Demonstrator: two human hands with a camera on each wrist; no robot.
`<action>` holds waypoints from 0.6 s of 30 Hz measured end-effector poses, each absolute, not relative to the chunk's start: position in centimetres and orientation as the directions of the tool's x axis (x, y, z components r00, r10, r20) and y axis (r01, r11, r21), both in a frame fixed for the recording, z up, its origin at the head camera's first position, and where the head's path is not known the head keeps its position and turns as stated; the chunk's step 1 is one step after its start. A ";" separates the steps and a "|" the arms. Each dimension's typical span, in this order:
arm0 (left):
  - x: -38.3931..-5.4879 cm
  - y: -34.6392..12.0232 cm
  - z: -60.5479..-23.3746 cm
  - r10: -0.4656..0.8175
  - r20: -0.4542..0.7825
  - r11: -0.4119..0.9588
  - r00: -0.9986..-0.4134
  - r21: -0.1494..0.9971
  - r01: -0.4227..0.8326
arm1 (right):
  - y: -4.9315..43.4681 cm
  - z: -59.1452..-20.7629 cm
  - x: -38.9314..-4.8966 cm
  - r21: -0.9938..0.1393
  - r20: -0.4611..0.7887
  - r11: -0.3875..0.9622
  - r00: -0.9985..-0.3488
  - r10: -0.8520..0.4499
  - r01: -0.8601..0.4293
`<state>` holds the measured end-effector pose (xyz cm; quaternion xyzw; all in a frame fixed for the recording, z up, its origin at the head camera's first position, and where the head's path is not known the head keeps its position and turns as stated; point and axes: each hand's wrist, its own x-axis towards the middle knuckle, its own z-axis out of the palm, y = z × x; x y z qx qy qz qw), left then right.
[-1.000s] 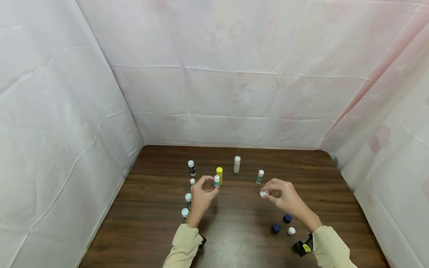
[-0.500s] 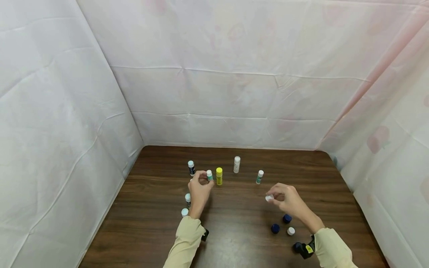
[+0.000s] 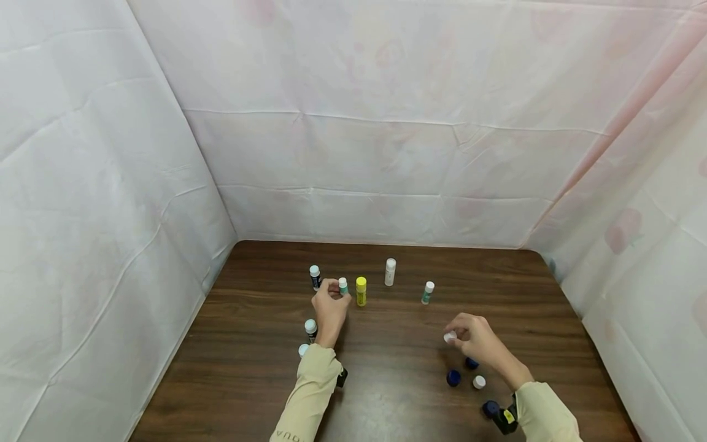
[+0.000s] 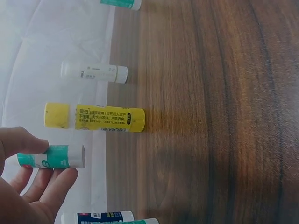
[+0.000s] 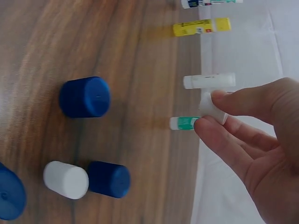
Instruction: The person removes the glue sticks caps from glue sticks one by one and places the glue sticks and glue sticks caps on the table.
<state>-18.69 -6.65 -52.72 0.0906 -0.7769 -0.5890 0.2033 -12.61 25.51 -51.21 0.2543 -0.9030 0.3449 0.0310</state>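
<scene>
My left hand point(image 3: 329, 312) grips a green and white glue stick point(image 4: 56, 157) between thumb and fingers, raised above the table beside the standing yellow glue stick point(image 3: 361, 291). In the head view, my right hand point(image 3: 479, 341) pinches a small white cap point(image 5: 211, 108) over the right part of the table. Below that hand lie blue caps point(image 3: 453, 377) and another white cap point(image 3: 479, 382). A dark-labelled glue stick point(image 3: 315, 277) stands just behind my left hand. In the left wrist view a further green-labelled stick shows partly at the bottom edge.
A white glue stick point(image 3: 390, 272) and a green-labelled glue stick point(image 3: 428, 293) stand toward the back of the wooden table point(image 3: 386, 344). Two more white-capped sticks, one dark-labelled point(image 3: 310, 329), stand left of my left forearm. White cloth point(image 3: 353, 159) surrounds the table's back and sides.
My left hand has moved left with the glue stick, from in front of the yellow one to its left. My right hand has drawn back and right, carrying the white cap toward the other caps.
</scene>
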 end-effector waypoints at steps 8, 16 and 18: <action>-20.0 -6.3 -53.5 -0.407 0.223 0.345 -0.886 0.935 0.077 | 25.4 -52.8 -12.5 -0.617 0.194 0.643 -0.880 -0.433 -0.453; -21.1 -5.7 -54.5 -0.440 0.292 0.366 -0.849 0.922 0.128 | 25.4 -53.6 -12.6 -0.599 0.140 0.687 -0.899 -0.416 -0.411; -21.3 -5.6 -54.8 -0.449 0.338 0.384 -0.827 0.909 0.162 | 25.4 -53.8 -12.6 -0.591 0.135 0.693 -0.898 -0.418 -0.411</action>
